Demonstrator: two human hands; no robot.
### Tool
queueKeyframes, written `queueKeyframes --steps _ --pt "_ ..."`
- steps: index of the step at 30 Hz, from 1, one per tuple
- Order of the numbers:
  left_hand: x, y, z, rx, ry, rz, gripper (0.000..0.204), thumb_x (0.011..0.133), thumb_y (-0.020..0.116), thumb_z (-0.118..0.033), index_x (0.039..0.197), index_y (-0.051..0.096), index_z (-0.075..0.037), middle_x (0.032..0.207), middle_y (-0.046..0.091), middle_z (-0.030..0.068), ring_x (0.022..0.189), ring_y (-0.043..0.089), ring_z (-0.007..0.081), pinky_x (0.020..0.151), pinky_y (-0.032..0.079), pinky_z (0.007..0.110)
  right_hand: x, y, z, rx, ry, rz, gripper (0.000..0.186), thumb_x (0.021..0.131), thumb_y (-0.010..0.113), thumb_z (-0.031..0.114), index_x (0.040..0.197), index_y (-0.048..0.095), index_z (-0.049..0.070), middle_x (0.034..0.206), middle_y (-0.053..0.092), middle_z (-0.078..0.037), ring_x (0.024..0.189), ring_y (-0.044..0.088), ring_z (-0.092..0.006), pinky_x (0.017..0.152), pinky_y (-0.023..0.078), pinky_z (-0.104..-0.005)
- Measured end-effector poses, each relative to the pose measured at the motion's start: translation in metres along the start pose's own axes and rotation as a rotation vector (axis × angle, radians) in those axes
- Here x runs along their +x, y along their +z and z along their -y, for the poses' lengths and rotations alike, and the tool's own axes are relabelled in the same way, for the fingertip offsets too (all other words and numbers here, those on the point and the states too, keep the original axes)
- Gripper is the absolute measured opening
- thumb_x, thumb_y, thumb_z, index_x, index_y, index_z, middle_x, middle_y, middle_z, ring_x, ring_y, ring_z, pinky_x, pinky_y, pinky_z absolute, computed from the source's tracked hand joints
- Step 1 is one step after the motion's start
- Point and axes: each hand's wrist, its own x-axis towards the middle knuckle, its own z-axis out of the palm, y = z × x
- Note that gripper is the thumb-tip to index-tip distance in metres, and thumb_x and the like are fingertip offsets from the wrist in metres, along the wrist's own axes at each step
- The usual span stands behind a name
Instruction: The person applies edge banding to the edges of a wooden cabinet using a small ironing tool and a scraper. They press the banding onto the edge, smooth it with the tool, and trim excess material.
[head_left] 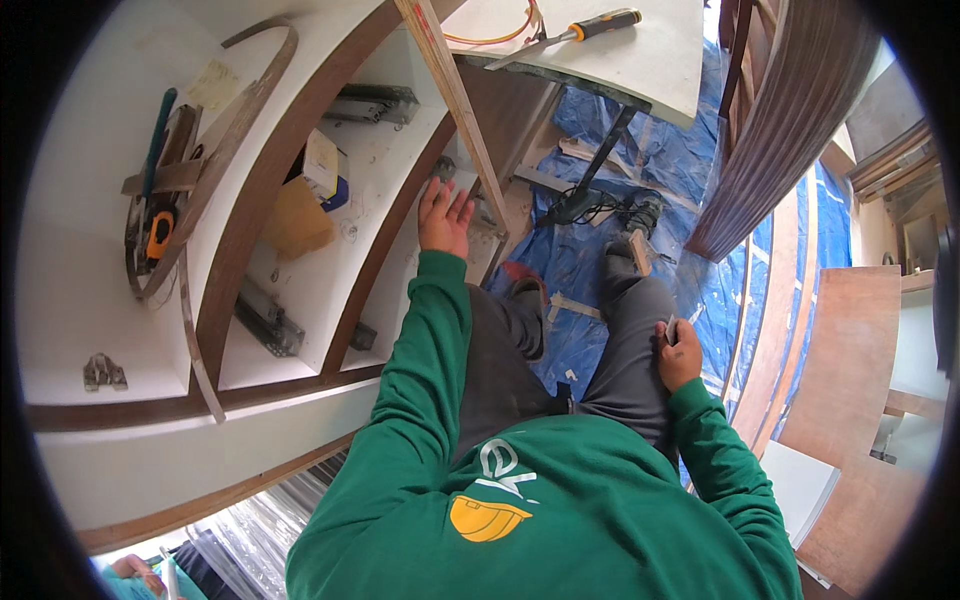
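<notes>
My left hand (445, 218) is raised beside the open cabinet, palm up, with its fingers apart and nothing in them. Just beyond the fingertips a long, narrow wooden strip (447, 85) slants across the cabinet front. My right hand (682, 358) rests by my right thigh, closed around a small flat greyish piece (671, 329); its kind is too small to make out. Inside the white cabinet (120, 335) with brown edges lie metal drawer slides (270, 318), an open small box (322, 168) and a metal hinge (104, 372).
A chisel (605, 25) lies on a white board (665, 65) ahead. An orange tape measure (160, 233) sits at far left. Blue sheeting (585, 345) covers the floor, with a corded tool (575, 207) on it. Brown panels (845, 390) stand right. Another person's hand (135, 572) shows lower left.
</notes>
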Motion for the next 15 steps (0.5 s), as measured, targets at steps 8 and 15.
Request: queueKeyframes --steps 8,15 --pt "0.029 0.051 -0.001 -0.058 0.116 -0.123 0.048 0.092 0.074 -0.028 0.13 0.059 -0.003 0.126 0.063 0.0056 0.109 0.058 0.0184 0.093 0.047 0.036 0.009 0.012 0.014 -0.036 0.006 0.005 0.037 0.094 0.066 0.035 0.09 0.055 0.0 0.085 0.056 -0.023 0.078 0.055 -0.0428 0.071 0.045 -0.0456" --pt "0.047 0.065 0.005 0.151 0.276 -0.218 0.044 0.092 0.073 -0.032 0.119 0.065 0.002 0.12 0.069 0.0072 0.107 0.06 0.0172 0.091 0.047 0.031 0.017 0.012 0.021 0.036 0.06 0.065 0.037 0.095 0.066 0.037 0.092 0.055 0.001 0.081 0.054 -0.02 0.074 0.054 -0.0369 0.069 0.044 -0.0422"
